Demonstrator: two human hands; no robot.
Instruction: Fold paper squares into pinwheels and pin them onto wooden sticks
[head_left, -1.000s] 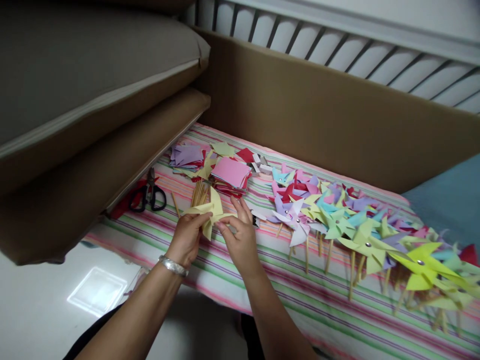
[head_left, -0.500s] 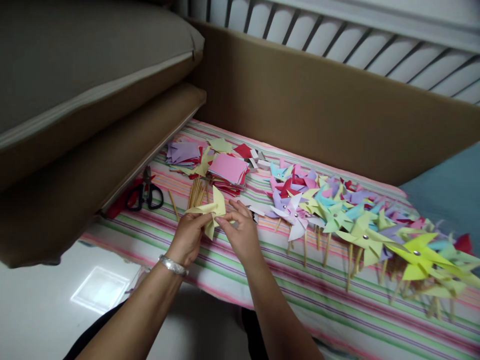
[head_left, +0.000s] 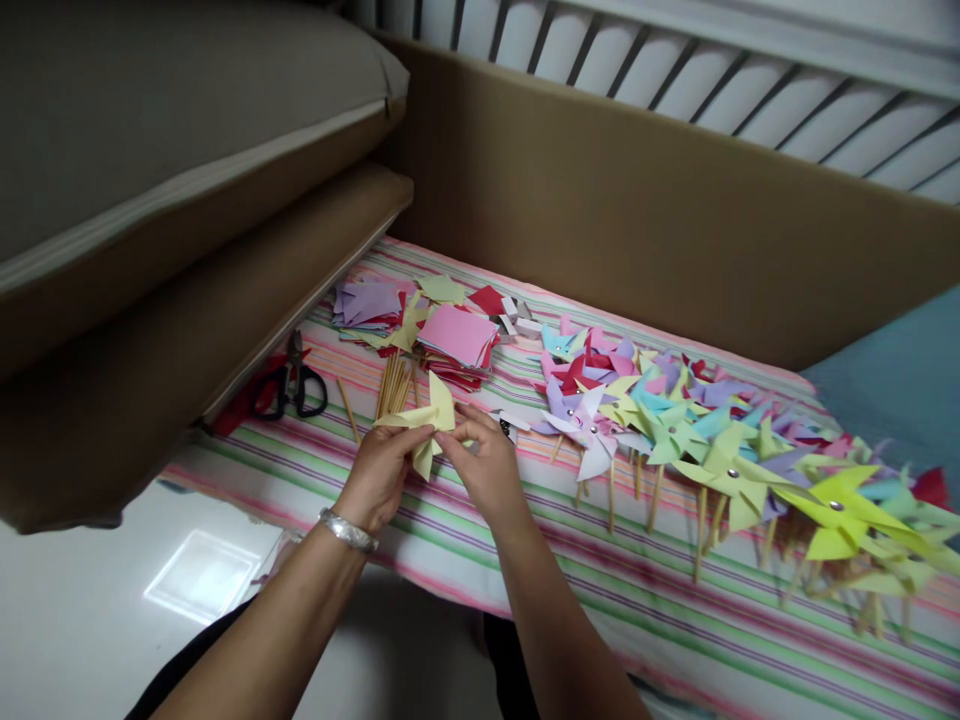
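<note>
Between my hands is a pale yellow paper pinwheel [head_left: 439, 400], its blades folded in toward the middle. My left hand [head_left: 381, 470], with a silver bracelet at the wrist, pinches it at the centre from the left. From the right, my right hand [head_left: 484, 455] closes thumb and fingers on the pinwheel near its centre; whether a pin is there is too small to tell. Just behind the pinwheel lies a bundle of thin wooden sticks [head_left: 393, 384]. A pile of pink and red paper squares [head_left: 459, 338] sits beyond my fingers.
Black-handled scissors [head_left: 291, 380] lie to the left, beside stacked brown cushions [head_left: 225, 270]. Cut purple papers [head_left: 367, 303] and small white boxes [head_left: 517, 320] are at the back. Many finished pinwheels [head_left: 671, 430] on sticks cover the right of the striped cloth [head_left: 570, 560].
Both hands stay around the yellow pinwheel. My left thumb has shifted slightly right over its centre, and the right fingers have moved a little.
</note>
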